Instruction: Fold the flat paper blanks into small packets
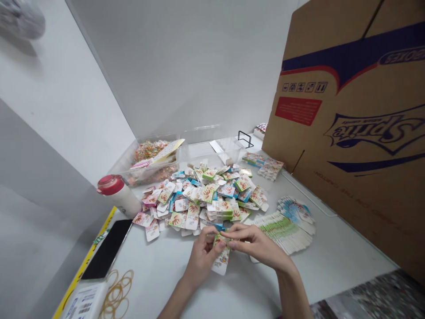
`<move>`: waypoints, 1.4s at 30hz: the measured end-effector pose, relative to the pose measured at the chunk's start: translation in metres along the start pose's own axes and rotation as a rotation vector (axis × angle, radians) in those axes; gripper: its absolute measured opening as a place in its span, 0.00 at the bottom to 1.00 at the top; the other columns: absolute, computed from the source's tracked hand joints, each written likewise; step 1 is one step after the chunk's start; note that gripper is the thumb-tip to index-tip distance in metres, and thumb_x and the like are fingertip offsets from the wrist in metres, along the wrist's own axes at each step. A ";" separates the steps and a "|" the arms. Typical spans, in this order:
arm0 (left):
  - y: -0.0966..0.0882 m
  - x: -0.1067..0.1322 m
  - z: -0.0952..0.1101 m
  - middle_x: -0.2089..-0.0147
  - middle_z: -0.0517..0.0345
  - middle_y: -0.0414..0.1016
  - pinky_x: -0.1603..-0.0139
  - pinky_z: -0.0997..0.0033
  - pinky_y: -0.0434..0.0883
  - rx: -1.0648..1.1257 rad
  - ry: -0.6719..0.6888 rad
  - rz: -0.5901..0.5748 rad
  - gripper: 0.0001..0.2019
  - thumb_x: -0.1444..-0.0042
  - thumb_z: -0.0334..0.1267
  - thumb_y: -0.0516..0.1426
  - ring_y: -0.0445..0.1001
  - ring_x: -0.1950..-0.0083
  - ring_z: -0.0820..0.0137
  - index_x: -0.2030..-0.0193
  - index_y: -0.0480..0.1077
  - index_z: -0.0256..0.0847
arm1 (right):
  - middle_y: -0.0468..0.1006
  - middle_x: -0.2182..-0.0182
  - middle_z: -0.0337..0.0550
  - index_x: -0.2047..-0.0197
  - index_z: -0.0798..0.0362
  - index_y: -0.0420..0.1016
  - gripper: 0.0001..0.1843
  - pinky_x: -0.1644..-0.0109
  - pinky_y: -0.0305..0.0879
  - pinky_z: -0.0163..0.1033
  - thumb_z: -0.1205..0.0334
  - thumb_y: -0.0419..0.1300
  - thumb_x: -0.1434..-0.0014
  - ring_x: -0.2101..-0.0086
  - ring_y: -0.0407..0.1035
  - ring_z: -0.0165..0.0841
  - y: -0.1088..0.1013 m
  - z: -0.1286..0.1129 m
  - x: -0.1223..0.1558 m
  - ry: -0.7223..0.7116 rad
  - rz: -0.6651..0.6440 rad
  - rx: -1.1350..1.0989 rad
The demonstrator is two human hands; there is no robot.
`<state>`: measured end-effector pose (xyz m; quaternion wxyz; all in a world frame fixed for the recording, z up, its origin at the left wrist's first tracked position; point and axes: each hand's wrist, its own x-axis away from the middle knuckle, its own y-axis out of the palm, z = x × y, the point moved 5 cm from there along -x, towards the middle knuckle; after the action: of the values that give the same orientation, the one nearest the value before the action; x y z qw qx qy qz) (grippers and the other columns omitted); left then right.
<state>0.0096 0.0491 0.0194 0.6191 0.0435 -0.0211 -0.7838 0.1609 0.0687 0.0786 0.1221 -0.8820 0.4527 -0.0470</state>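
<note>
Between my two hands is a small printed carton, white with green and a picture on it. My left hand grips its left side, fingers curled and thumb on the front. My right hand has its fingertips pressed at the carton's upper end. Just beyond my hands lies a heap of small cartons with green, blue and pink edges. Right of my right hand, a fanned row of flat green and white cartons lies on the table, with blue ones behind.
At left stand a red-lidded bottle, a black phone and rubber bands. Behind the heap are a clear tub of small colourful items and a black wire stand. A large cardboard box walls the right side.
</note>
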 end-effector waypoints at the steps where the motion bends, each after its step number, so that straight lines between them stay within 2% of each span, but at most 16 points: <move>1: 0.000 0.000 0.000 0.71 0.63 0.70 0.71 0.79 0.61 0.007 -0.007 0.001 0.19 0.41 0.48 0.58 0.67 0.72 0.76 0.54 0.55 0.41 | 0.73 0.64 0.43 0.53 0.45 0.81 0.16 0.59 0.61 0.36 0.49 0.59 0.39 0.62 0.66 0.32 0.000 0.000 0.000 0.000 0.021 0.009; 6: -0.001 -0.002 0.007 0.71 0.60 0.72 0.73 0.75 0.66 0.014 0.010 0.071 0.26 0.40 0.58 0.52 0.71 0.75 0.72 0.46 0.49 0.41 | 0.74 0.64 0.44 0.51 0.48 0.79 0.16 0.63 0.62 0.35 0.53 0.60 0.39 0.65 0.66 0.31 -0.004 -0.007 -0.002 -0.036 0.278 0.031; 8: -0.003 -0.003 0.009 0.67 0.55 0.74 0.73 0.72 0.69 0.019 0.010 0.121 0.29 0.39 0.61 0.47 0.73 0.75 0.70 0.43 0.47 0.40 | 0.74 0.61 0.45 0.49 0.49 0.77 0.16 0.63 0.64 0.35 0.54 0.60 0.39 0.65 0.67 0.31 -0.008 -0.013 -0.002 -0.102 0.447 -0.046; 11: -0.004 -0.003 0.007 0.63 0.52 0.75 0.73 0.70 0.70 0.011 -0.017 0.188 0.27 0.37 0.60 0.44 0.75 0.73 0.68 0.43 0.49 0.40 | 0.74 0.56 0.46 0.48 0.50 0.73 0.16 0.60 0.67 0.36 0.57 0.60 0.39 0.62 0.69 0.32 -0.012 -0.019 -0.001 -0.218 0.740 -0.107; 14: -0.003 -0.003 0.003 0.64 0.53 0.75 0.73 0.72 0.70 -0.027 -0.040 0.194 0.26 0.36 0.59 0.43 0.74 0.73 0.69 0.43 0.52 0.39 | 0.73 0.52 0.47 0.48 0.49 0.72 0.14 0.54 0.68 0.38 0.61 0.57 0.37 0.55 0.69 0.35 -0.009 -0.023 -0.005 -0.296 0.940 0.107; 15: -0.002 -0.004 0.001 0.64 0.53 0.75 0.73 0.72 0.70 -0.036 -0.046 0.189 0.26 0.36 0.59 0.43 0.74 0.73 0.70 0.44 0.52 0.39 | 0.72 0.50 0.47 0.48 0.49 0.73 0.14 0.52 0.67 0.39 0.63 0.56 0.36 0.51 0.68 0.36 -0.006 -0.024 -0.008 -0.312 0.940 0.198; 17: -0.001 -0.004 -0.001 0.65 0.54 0.74 0.73 0.73 0.70 -0.053 -0.054 0.174 0.26 0.37 0.60 0.43 0.73 0.74 0.70 0.44 0.54 0.39 | 0.71 0.47 0.46 0.46 0.48 0.72 0.15 0.46 0.65 0.41 0.65 0.52 0.35 0.47 0.65 0.36 -0.001 -0.022 -0.018 -0.314 0.851 0.332; 19: -0.001 -0.004 -0.001 0.66 0.54 0.74 0.73 0.73 0.70 -0.063 -0.053 0.162 0.27 0.37 0.60 0.43 0.73 0.74 0.70 0.45 0.55 0.38 | 0.70 0.45 0.45 0.45 0.48 0.71 0.17 0.42 0.62 0.43 0.66 0.51 0.34 0.44 0.64 0.36 0.001 -0.016 -0.023 -0.280 0.737 0.397; 21: -0.001 -0.004 0.000 0.67 0.55 0.74 0.73 0.73 0.70 -0.068 -0.052 0.159 0.26 0.37 0.60 0.44 0.73 0.74 0.71 0.45 0.56 0.38 | 0.70 0.44 0.44 0.45 0.48 0.71 0.17 0.40 0.60 0.43 0.65 0.52 0.34 0.43 0.63 0.36 -0.002 -0.012 -0.021 -0.254 0.697 0.427; 24: -0.001 -0.004 0.002 0.67 0.54 0.75 0.73 0.74 0.70 -0.070 -0.065 0.162 0.26 0.36 0.59 0.43 0.73 0.74 0.71 0.45 0.56 0.38 | 0.71 0.45 0.42 0.46 0.48 0.72 0.15 0.41 0.60 0.41 0.62 0.53 0.34 0.44 0.64 0.34 -0.016 -0.010 -0.008 -0.246 0.728 0.431; 27: 0.000 -0.004 0.004 0.66 0.53 0.75 0.73 0.75 0.69 -0.084 -0.068 0.159 0.26 0.36 0.59 0.43 0.73 0.74 0.72 0.45 0.56 0.38 | 0.73 0.49 0.41 0.49 0.47 0.74 0.13 0.47 0.64 0.39 0.61 0.54 0.35 0.49 0.68 0.33 -0.035 -0.005 0.008 -0.203 0.810 0.426; 31: 0.001 -0.004 0.001 0.66 0.53 0.75 0.74 0.75 0.68 -0.099 -0.082 0.146 0.26 0.36 0.59 0.44 0.72 0.74 0.73 0.45 0.57 0.38 | 0.75 0.55 0.42 0.54 0.49 0.75 0.12 0.57 0.66 0.39 0.57 0.54 0.36 0.59 0.70 0.34 -0.059 0.015 0.024 0.012 0.853 0.443; 33: 0.001 -0.004 -0.001 0.67 0.54 0.75 0.74 0.75 0.68 -0.106 -0.092 0.135 0.26 0.36 0.59 0.44 0.72 0.75 0.73 0.46 0.57 0.38 | 0.76 0.59 0.43 0.58 0.50 0.76 0.12 0.59 0.64 0.40 0.56 0.54 0.38 0.63 0.69 0.35 -0.063 0.030 0.029 0.173 0.767 0.481; 36: 0.002 -0.004 -0.004 0.67 0.55 0.74 0.74 0.76 0.67 -0.119 -0.097 0.121 0.25 0.36 0.58 0.44 0.71 0.75 0.74 0.46 0.57 0.37 | 0.73 0.65 0.46 0.60 0.52 0.75 0.12 0.61 0.61 0.41 0.54 0.59 0.43 0.65 0.68 0.38 -0.057 0.050 0.032 0.370 0.536 0.566; 38: 0.002 -0.005 -0.006 0.67 0.55 0.74 0.74 0.77 0.67 -0.126 -0.103 0.113 0.25 0.36 0.58 0.44 0.71 0.74 0.74 0.46 0.57 0.37 | 0.71 0.65 0.46 0.55 0.52 0.73 0.17 0.62 0.60 0.41 0.55 0.62 0.48 0.65 0.67 0.39 -0.050 0.057 0.031 0.415 0.436 0.605; 42: 0.004 -0.005 -0.006 0.69 0.56 0.73 0.74 0.76 0.67 -0.151 -0.119 0.095 0.25 0.36 0.58 0.44 0.70 0.75 0.75 0.46 0.57 0.38 | 0.69 0.63 0.45 0.48 0.52 0.67 0.23 0.60 0.60 0.39 0.55 0.61 0.47 0.63 0.67 0.38 -0.038 0.053 0.022 0.388 0.402 0.587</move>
<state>0.0156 0.0535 0.0144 0.6547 -0.0510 -0.0006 -0.7541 0.2138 0.0816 0.0371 0.2879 -0.6783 0.5981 -0.3152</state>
